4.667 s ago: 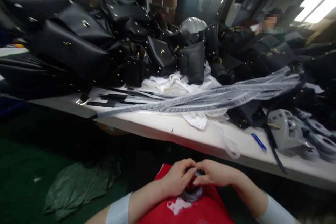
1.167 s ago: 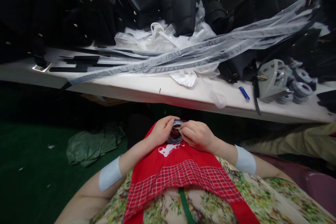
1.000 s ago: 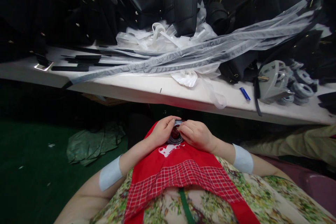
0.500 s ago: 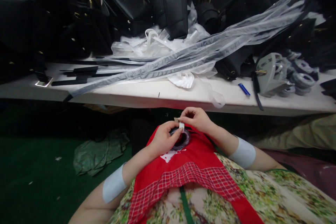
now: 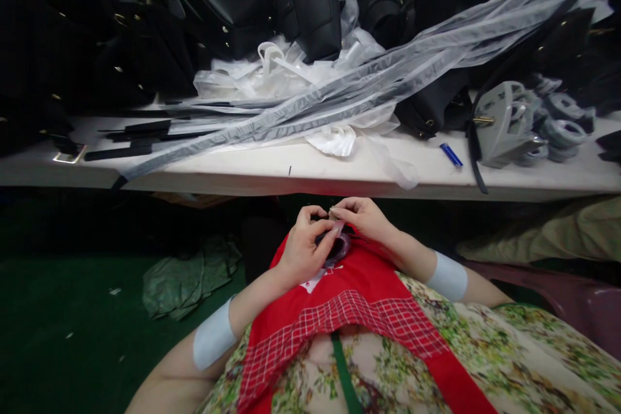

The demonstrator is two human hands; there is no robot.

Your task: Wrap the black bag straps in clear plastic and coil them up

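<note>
Work Position, Left to Right

At the far left, a metal buckle (image 5: 70,155) lies near the front edge of the white table (image 5: 252,167). Beside it are black strap ends (image 5: 119,152). Below, crumpled green cloth (image 5: 191,278) lies on the floor. Plastic-wrapped straps (image 5: 310,110) extend rightward across the tabletop, in front of loose white wrapping (image 5: 272,74) and black bags (image 5: 305,3).

The left hand (image 5: 305,242) is positioned over the red apron (image 5: 359,275). Its fingers are curled; thumb and forefinger are brought together on a narrow pale strip (image 5: 339,226). A dark ring-shaped roll (image 5: 345,246) sits against the apron at the lap, just below the strip and partly covered by the left hand.

The right hand (image 5: 365,215) is to the right of the roll. Its thumb and forefinger are pinched closely together at the upper end of the strip; the exact contact is too small to confirm.

Further right on the table are a small blue object (image 5: 451,154), a grey dispenser (image 5: 499,123) and grey rolls (image 5: 563,136). Khaki fabric (image 5: 548,233) is visible below the table edge, above a dull pink plastic surface (image 5: 577,301).
</note>
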